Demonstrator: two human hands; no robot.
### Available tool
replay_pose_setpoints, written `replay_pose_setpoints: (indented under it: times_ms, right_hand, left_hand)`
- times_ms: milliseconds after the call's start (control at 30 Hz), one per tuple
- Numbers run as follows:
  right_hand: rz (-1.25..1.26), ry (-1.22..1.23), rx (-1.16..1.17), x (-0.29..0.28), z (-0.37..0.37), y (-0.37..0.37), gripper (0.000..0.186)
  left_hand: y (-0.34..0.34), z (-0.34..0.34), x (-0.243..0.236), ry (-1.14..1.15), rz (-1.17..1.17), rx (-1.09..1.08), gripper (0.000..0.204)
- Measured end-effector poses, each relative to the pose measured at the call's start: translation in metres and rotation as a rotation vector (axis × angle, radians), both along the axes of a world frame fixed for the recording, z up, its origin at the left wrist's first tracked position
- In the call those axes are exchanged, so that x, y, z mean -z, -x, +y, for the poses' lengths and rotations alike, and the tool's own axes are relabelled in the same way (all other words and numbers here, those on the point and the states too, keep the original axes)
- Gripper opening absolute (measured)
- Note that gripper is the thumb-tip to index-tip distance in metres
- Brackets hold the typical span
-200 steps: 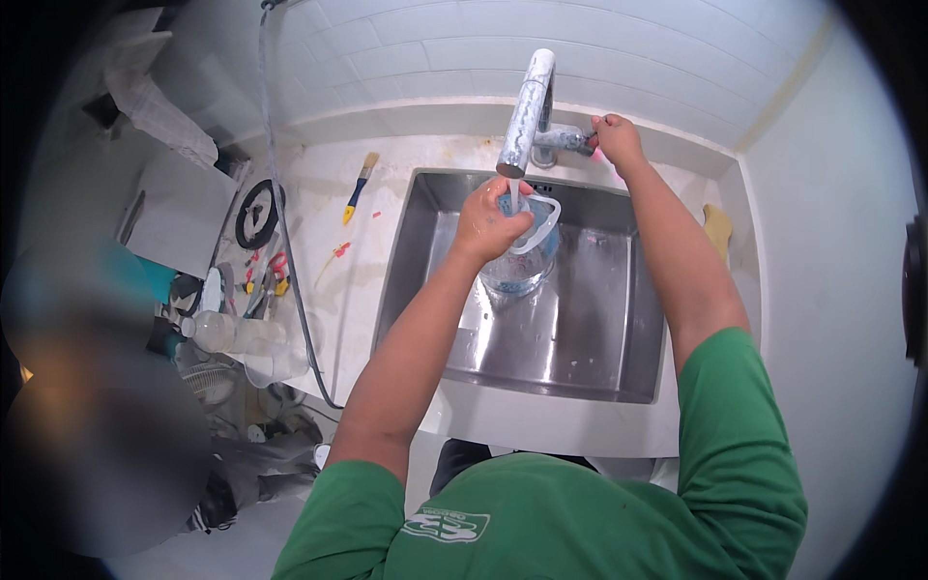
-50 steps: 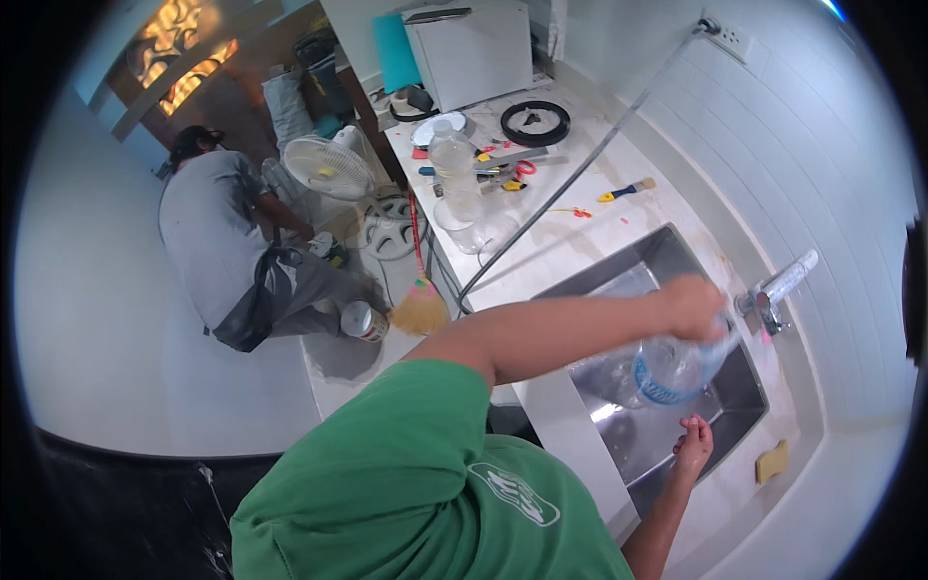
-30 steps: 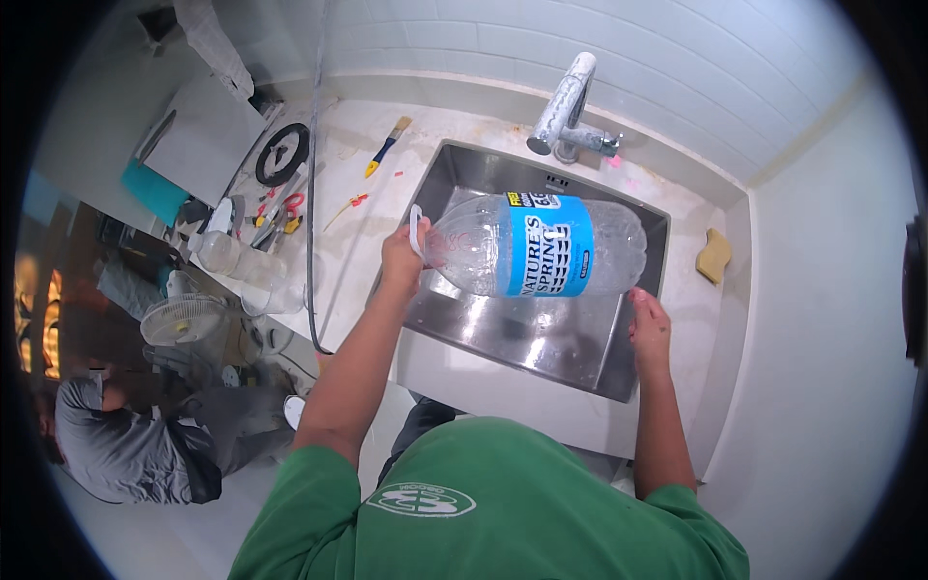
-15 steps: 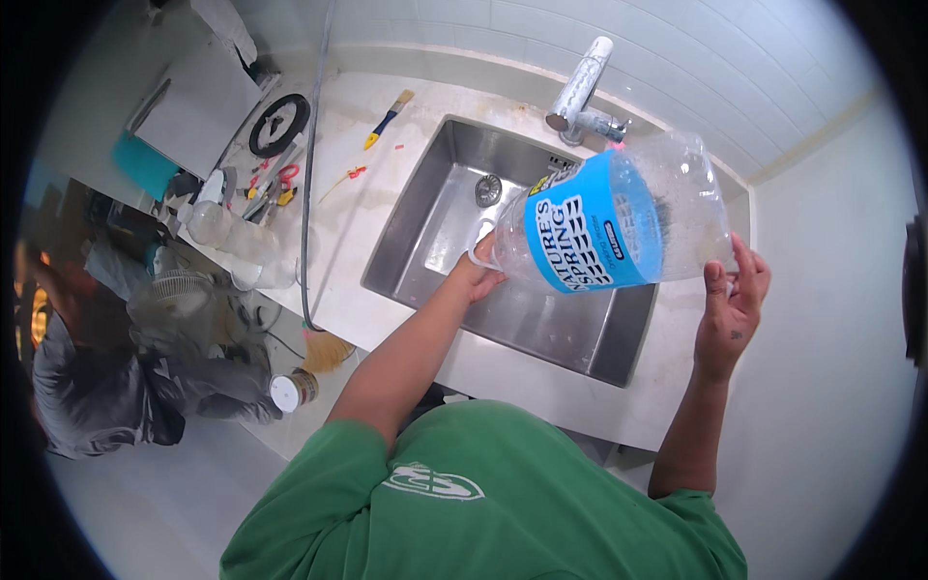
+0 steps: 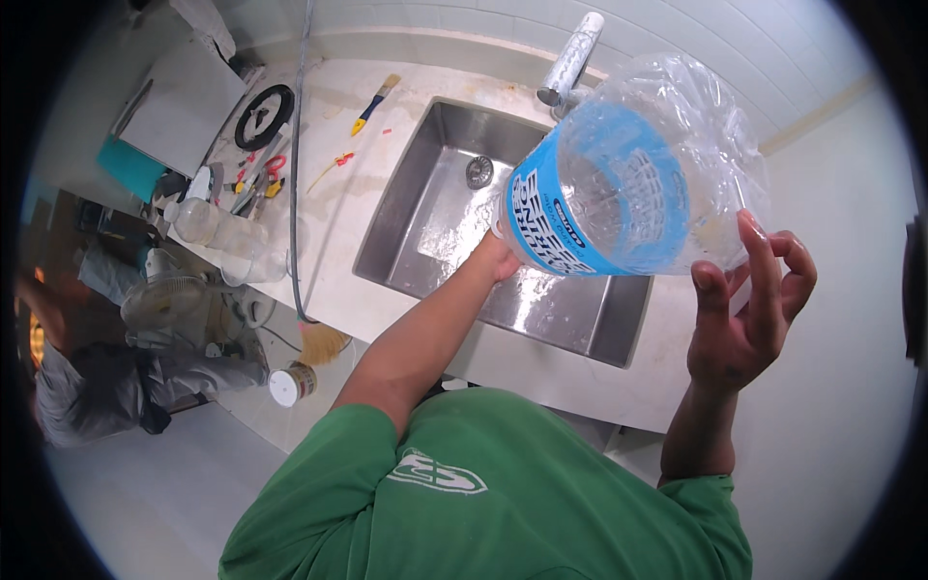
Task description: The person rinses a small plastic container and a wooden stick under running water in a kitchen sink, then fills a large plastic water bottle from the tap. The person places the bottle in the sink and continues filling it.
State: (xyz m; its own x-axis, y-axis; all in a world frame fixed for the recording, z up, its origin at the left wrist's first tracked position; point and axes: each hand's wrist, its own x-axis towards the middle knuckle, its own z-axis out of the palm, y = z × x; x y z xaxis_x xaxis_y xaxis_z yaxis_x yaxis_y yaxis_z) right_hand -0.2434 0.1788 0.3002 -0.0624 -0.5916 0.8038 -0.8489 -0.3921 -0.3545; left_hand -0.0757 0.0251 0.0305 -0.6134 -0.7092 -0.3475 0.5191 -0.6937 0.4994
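A large clear plastic water bottle (image 5: 628, 193) with a blue label is held tilted over the steel sink (image 5: 387, 237), its broad end up toward the right. My left hand (image 5: 499, 259) grips it by the narrow end, where most of the fingers are hidden behind the bottle. At the broad end, my right hand (image 5: 744, 309) has its thumb and fingertips against the lower edge, the other fingers curled. Light shines through the wall, and some small specks show on the plastic. Partly behind the bottle stands the chrome faucet (image 5: 572, 60).
Left of the sink lie a paintbrush (image 5: 375, 104), a black ring (image 5: 264, 117) and red-handled scissors (image 5: 275, 164). A grey hose (image 5: 299, 164) hangs across the counter. Clear bottles (image 5: 222, 232) line its edge, above a fan (image 5: 159, 295) and a can (image 5: 292, 385). Another person (image 5: 97, 387) is at far left.
The bottle's broad end has risen and swung closer, showing more of its inside. My right hand has moved up and right with it; my left stays at the narrow end.
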Motion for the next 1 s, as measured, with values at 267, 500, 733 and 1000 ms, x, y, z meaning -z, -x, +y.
replay_pose_setpoints:
  times_ms: [267, 500, 733, 1000]
  right_hand:
    - [0.068, -0.039, -0.007, -0.012, 0.002, -0.014, 0.05]
    - [0.072, 0.017, -0.018, -0.009, 0.0, -0.013, 0.048]
    - [0.11, 0.01, 0.02, -0.004, 0.006, -0.006, 0.046]
    - [-0.029, -0.01, 0.121, 0.01, 0.016, 0.02, 0.042]
  left_hand:
    - [0.01, -0.012, 0.037, 0.005, 0.063, 0.012, 0.037]
    - [0.01, 0.002, 0.05, 0.002, -0.047, -0.019, 0.034]
    - [0.01, 0.01, 0.042, -0.013, -0.198, 0.053, 0.036]
    - [0.01, -0.001, 0.049, -0.008, -0.262, 0.058, 0.043]
